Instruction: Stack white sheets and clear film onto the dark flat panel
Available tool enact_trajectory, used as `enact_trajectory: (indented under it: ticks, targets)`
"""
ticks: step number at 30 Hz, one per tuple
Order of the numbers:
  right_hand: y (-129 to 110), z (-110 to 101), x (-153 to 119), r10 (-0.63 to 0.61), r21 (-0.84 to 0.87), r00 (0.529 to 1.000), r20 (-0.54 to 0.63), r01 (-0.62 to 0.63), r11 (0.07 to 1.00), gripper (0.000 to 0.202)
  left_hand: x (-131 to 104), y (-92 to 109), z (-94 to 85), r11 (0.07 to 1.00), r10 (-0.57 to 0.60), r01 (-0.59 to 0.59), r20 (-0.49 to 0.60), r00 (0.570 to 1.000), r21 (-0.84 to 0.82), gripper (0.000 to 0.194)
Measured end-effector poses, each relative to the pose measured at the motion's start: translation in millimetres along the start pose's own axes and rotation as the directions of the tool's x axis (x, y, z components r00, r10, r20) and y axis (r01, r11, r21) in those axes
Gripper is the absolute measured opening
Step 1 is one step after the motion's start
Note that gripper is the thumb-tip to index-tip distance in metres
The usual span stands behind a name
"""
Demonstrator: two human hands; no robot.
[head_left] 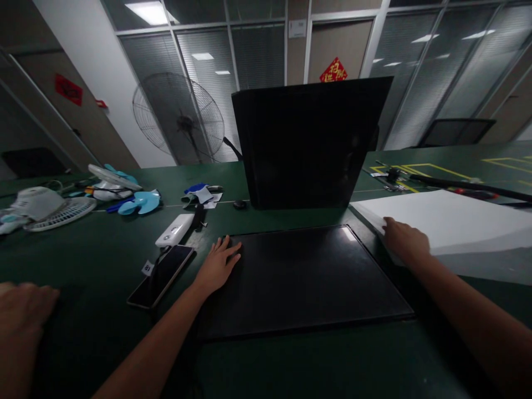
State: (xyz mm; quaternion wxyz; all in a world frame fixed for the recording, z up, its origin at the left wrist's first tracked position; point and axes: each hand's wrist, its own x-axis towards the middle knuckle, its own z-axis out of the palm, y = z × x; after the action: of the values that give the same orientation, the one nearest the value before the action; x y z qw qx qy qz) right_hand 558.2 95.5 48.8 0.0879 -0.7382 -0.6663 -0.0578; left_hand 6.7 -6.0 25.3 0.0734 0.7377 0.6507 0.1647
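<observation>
Short of the counter's [291, 368] far edge, the left hand [216, 267] lies open on the flat black panel [307, 282]; the right hand [407, 242] grips the white sheet's [465, 221] left edge.

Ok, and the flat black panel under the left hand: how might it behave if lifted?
The panel looks stiff, lying flat with straight edges. Its smooth face catches a bright reflection, so it may be slippery under the left hand. Being thin and broad, it might crack if twisted.
</observation>
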Motion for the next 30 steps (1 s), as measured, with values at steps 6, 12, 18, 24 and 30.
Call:
enact_trajectory:
  ticks: [6, 12, 18, 24, 30]
  targets:
    - [-33.8, -50.7, -40.5, -0.140, -0.088, 0.987, -0.081, 0.133, 0.987, 0.053, -4.3, 5.0, -0.6, 1.000, -0.002, 0.002, -0.036, 0.999, 0.002, 0.052]
    - [-158.1, -41.4, -149.1, -0.615, -0.041, 0.789, 0.019, 0.615, 0.788, 0.044, -4.0, 8.6, -3.4, 0.999, -0.015, 0.014, -0.031, 0.999, -0.051, 0.061]
    - [-292.0, -42.0, -206.3, -0.713, 0.037, 0.686, 0.142, 0.716, 0.697, 0.073, -5.4, 1.1, -4.1, 0.995, 0.021, -0.020, 0.012, 1.000, -0.100, 0.074]
    - [-338.0, -69.6, -213.1, -0.864, 0.322, 0.492, 0.104, 0.805, 0.498, 0.063, -6.9, -3.3, -3.8, 0.994, 0.021, -0.022, -0.012, 1.000, -0.111, 0.099]
    - [-257.1, -71.0, -149.2, -0.821, 0.346, 0.571, 0.000, 0.770, 0.536, 0.047, -5.5, -1.6, -1.2, 0.977, -0.109, 0.086, -0.109, 0.988, -0.197, 0.085]
